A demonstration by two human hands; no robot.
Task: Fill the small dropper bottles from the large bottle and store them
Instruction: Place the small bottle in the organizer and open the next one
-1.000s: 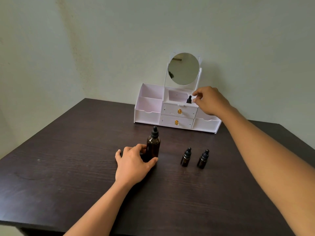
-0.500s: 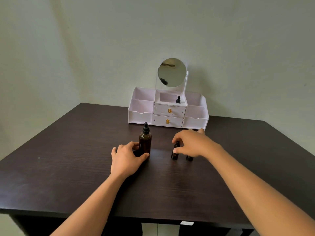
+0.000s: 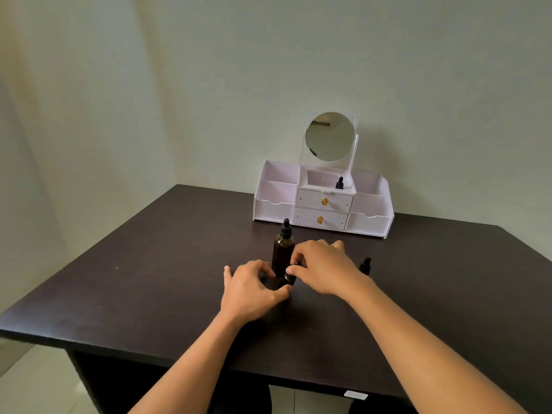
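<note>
Holding the small bottle (image 3: 289, 277) with left grip (image 3: 254, 288) clasping its slick glass body and right grip (image 3: 322, 267) pinching higher up, we judge it light but breakable.

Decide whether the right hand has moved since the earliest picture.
Yes: the right hand has left the white mirrored drawer organiser and come nearer the person, beside the large amber glass dropper bottle.

Dark wooden table (image 3: 119, 294) against pale greenish walls (image 3: 209, 70); floor (image 3: 35, 383) perhaps tiled
</note>
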